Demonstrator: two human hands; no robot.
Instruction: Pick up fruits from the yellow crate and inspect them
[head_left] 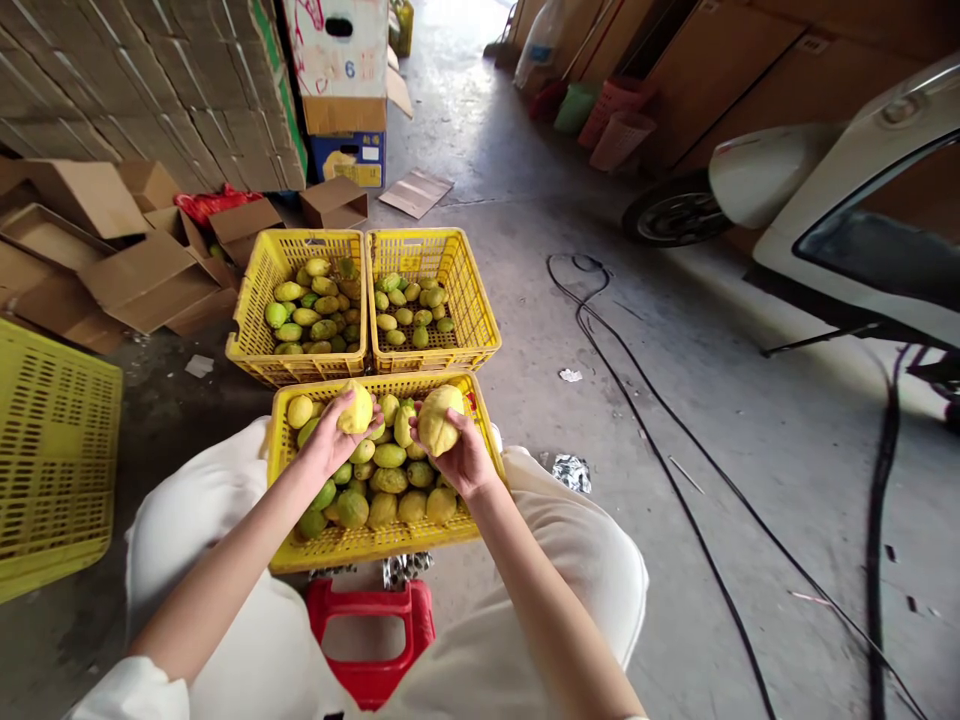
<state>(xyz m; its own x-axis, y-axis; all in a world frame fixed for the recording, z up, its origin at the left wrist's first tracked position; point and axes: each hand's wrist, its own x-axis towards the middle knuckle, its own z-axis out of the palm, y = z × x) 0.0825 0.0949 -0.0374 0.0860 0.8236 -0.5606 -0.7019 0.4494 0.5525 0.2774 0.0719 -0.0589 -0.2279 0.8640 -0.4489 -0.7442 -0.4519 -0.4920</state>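
Above the near yellow crate [367, 550] I hold up two fruits, one in each hand. My left hand [330, 435] is closed around a pale yellow fruit [355, 408]. In my right hand [469, 460] is a larger yellow fruit [438, 420], oval and faintly ridged, with my fingers wrapped round its side and underside. Below both hands, the crate holds many green and yellow fruits [389, 480] of similar shape, some with brown blotches. The exact kind of fruit I cannot tell.
Beyond stand a left crate [300, 370] and a right crate [480, 310], both holding similar fruit. A red plastic stool [367, 690] shows between my knees. Cardboard boxes [142, 280] lie left, near a yellow-green crate [60, 450]. Black cables [660, 440] and a scooter [825, 200] are right.
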